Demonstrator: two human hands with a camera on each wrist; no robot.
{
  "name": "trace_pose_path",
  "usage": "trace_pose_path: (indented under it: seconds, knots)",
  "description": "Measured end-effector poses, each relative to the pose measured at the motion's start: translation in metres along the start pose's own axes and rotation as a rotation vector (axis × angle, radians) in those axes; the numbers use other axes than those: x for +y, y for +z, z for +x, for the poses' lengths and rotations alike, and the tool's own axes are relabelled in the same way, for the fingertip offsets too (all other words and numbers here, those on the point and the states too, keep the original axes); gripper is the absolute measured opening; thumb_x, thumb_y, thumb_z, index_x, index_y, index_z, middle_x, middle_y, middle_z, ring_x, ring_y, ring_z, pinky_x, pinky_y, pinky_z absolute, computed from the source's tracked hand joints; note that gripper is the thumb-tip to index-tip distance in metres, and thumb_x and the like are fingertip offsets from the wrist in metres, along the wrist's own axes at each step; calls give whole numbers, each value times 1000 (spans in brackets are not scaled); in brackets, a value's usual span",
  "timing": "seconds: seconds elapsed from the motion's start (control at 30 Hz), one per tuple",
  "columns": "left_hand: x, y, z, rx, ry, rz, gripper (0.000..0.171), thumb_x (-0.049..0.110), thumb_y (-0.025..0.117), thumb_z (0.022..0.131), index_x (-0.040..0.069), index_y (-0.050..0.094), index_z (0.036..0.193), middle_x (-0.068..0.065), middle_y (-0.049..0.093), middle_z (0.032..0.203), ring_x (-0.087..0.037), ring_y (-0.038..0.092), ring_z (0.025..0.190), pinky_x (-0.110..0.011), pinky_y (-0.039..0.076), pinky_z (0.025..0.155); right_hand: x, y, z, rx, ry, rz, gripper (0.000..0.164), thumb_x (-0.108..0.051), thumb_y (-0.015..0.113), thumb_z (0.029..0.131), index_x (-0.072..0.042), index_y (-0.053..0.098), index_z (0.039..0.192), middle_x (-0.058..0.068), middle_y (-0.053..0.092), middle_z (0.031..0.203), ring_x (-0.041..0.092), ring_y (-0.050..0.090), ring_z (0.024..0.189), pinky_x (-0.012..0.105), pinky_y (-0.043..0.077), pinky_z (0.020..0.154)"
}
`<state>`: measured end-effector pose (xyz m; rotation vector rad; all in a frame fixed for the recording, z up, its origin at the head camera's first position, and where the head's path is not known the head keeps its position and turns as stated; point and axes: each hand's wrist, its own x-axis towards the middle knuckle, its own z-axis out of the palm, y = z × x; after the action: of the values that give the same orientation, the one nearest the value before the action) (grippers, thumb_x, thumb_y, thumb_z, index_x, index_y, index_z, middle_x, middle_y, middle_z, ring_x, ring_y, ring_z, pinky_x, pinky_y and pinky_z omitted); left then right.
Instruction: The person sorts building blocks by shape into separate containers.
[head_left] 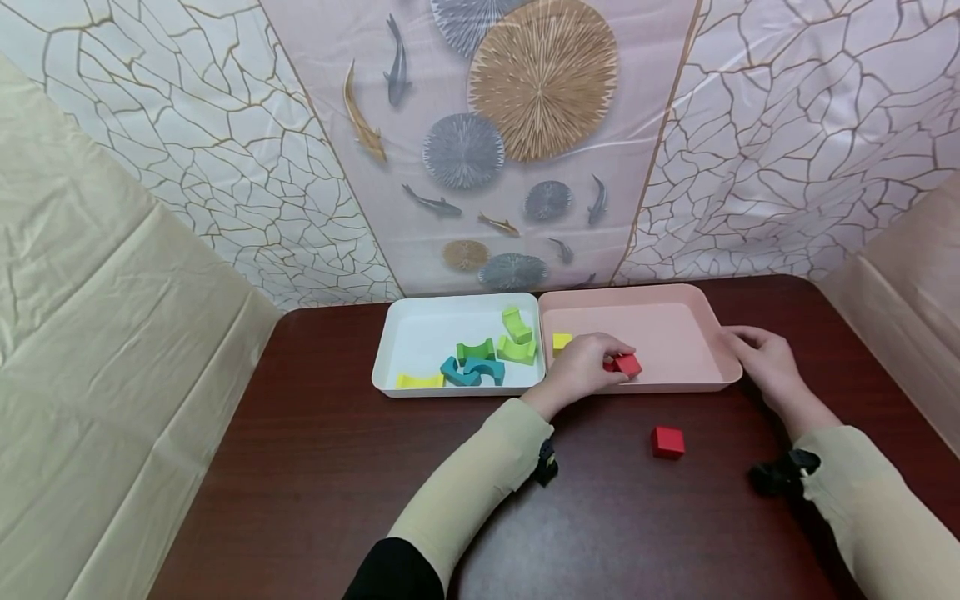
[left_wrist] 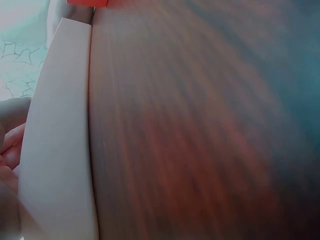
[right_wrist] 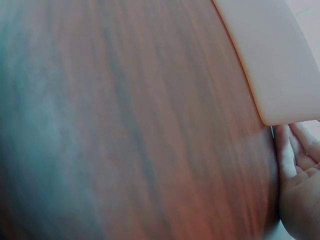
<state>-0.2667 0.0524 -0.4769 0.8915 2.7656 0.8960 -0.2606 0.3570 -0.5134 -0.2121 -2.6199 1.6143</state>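
My left hand (head_left: 581,367) reaches over the front wall of the pink tray (head_left: 667,379), its fingers curled around a red block (head_left: 609,365). Right beside the fingertips, another red block (head_left: 628,365) shows in the head view. The left wrist view catches part of this hand (left_wrist: 11,145) behind the tray wall, which hides the blocks. At the tray's right end, my right hand (head_left: 768,371) touches the outer edge with extended fingers, seen also as the hand (right_wrist: 302,185) below the tray corner in the right wrist view. A red cube (head_left: 667,442) lies on the table between the forearms.
A white tray (head_left: 420,321) adjoins the pink one on the left. It holds several curved green blocks (head_left: 516,350), blue arches (head_left: 483,368) and a yellow piece (head_left: 420,381). One yellow block (head_left: 561,342) sits in the pink tray's left side. A patterned cloth (head_left: 525,225) hangs behind the table.
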Motion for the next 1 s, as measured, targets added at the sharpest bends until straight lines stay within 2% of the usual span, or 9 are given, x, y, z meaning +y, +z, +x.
trace_pose_path:
  seconds: [0.13,0.3,0.6,1.0]
  knots:
    - [0,-1,0,-5,-1,0,42,21,84,94,16,75,134,2,77,127,-6,66,108,-11,52,93,0,0,0,0,4,-10,76,-49,61,105,16,54,145,-36,56,98,-21,49,86,5,48,71]
    - [-1,0,1,-9,3,4,41,21,84,94,16,75,134,3,77,127,-6,66,108,-11,52,92,0,1,1,3,5,-12,74,-47,61,106,17,53,144,-42,49,92,-22,48,85,4,48,70]
    - [-4,2,4,-35,10,14,35,20,83,95,18,78,130,5,78,120,-2,66,99,-7,51,86,-1,2,1,11,-1,-17,67,-39,58,108,18,53,143,-45,49,88,-22,49,83,4,47,69]
    - [-5,0,2,-30,18,-13,33,19,82,96,17,78,129,3,78,121,-3,68,101,-7,51,87,-1,2,0,9,7,-26,67,-39,57,109,18,52,144,-46,47,89,-23,49,82,4,47,69]
